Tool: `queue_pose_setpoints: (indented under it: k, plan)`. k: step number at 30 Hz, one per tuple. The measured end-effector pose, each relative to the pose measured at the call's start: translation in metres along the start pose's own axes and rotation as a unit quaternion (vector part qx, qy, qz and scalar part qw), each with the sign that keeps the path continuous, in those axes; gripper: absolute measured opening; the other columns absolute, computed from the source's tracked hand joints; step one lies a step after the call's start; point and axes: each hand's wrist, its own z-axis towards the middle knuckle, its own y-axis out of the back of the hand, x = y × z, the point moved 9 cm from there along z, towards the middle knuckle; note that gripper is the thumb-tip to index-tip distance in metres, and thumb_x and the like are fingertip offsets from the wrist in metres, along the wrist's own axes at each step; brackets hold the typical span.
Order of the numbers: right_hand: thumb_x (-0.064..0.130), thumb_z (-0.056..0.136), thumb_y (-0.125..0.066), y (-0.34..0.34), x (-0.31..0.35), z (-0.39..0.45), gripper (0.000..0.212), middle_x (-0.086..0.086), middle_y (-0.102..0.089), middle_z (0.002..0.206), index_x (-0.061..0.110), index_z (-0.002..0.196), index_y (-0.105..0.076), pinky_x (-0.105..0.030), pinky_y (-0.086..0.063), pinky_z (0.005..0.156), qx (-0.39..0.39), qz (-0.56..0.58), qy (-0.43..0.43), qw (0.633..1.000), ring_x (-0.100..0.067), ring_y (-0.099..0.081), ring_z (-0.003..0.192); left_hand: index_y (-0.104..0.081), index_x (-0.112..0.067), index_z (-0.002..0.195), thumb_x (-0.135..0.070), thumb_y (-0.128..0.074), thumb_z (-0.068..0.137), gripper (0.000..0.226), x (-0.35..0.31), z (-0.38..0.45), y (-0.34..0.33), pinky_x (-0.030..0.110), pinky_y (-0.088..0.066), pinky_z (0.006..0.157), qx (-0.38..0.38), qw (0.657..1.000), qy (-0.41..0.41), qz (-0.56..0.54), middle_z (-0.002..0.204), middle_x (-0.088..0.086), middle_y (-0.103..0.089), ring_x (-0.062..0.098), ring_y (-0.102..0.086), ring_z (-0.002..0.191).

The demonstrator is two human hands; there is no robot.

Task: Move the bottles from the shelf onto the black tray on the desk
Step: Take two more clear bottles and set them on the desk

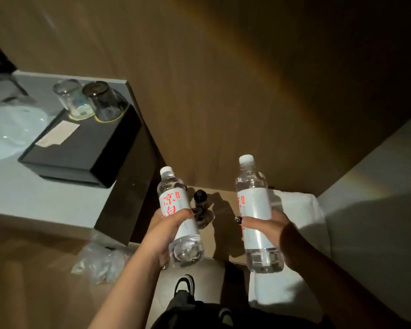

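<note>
- Water bottles, two of them, both off the shelf and carried in the air, low and to the right of the black tray (81, 148); well apart from it, neither touching it.
- Left water bottle (179, 217), red characters on a white label, wrapped at mid-body by the left hand (166, 233), fingers closed round the label.
- Right water bottle (256, 214), same make, gripped at mid-body by the right hand (268, 230), fingers curled round its far side, thumb on the near side.
- Long axes near upright: white caps up and away from the camera, bases down; left one leaning cap-first a little toward the tray, right one leaning only slightly.
- Step in hand, by judgement: the carry, between pick-up and set-down.
- Next move likely calls for swinging both up and to the left over the tray's near wall, keeping them upright, then lowering onto bare floor.
- On the tray: two upturned glasses (90, 100) at the far corner, a paper card (57, 134) toward the left; open dark floor nearer the right front corner, enough for both it seems.
- Risk to mind: clipping the glasses or the tray wall, and tipping on release.
- Desk (33, 193) under the tray, white-topped.
</note>
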Motion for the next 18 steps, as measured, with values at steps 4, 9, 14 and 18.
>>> queue_pose_setpoints:
  k: [4,9,14,18]
  plan:
    - [0.013,0.077,-0.074,-0.015,0.011,-0.015,0.027,-0.006,-0.064,0.09,0.023,0.093,-0.055,-0.029,-0.055,0.064,0.024,-0.071,0.042,0.996,-0.02,-0.065,0.081,-0.055,-0.012,0.109,-0.02,-0.078,0.058,0.057,0.001,-0.033,0.012,0.044,-0.059,0.07,-0.049,0.993,-0.062,0.087,0.1,0.021,-0.066,0.033,-0.068,0.085]
    - [0.037,0.057,-0.08,-0.045,0.013,-0.021,0.061,0.0,-0.06,0.099,0.025,0.11,-0.05,-0.04,-0.057,0.08,0.049,-0.244,0.077,0.965,-0.016,-0.062,0.091,-0.051,-0.016,0.107,-0.014,-0.079,0.069,0.047,0.011,-0.066,0.028,0.036,-0.055,0.063,-0.09,0.99,-0.084,0.066,0.098,0.015,-0.064,0.028,-0.066,0.085]
    - [0.064,0.041,-0.068,-0.092,0.016,-0.023,0.072,0.009,-0.058,0.094,0.037,0.104,-0.044,-0.043,-0.056,0.08,0.066,-0.402,0.125,0.905,-0.013,-0.06,0.089,-0.045,-0.029,0.105,-0.025,-0.082,0.057,0.061,0.013,-0.095,0.072,0.041,-0.059,0.072,-0.152,0.982,-0.1,0.059,0.1,0.009,-0.062,0.026,-0.066,0.09]
    - [0.055,0.05,-0.072,-0.141,0.016,-0.03,0.068,0.007,-0.055,0.097,0.032,0.107,-0.043,-0.042,-0.056,0.079,0.106,-0.415,0.148,0.891,-0.014,-0.057,0.091,-0.047,-0.019,0.117,-0.031,-0.082,0.053,0.075,0.011,-0.116,0.118,0.031,-0.054,0.062,-0.205,0.97,-0.119,0.058,0.099,0.008,-0.062,0.023,-0.065,0.087]
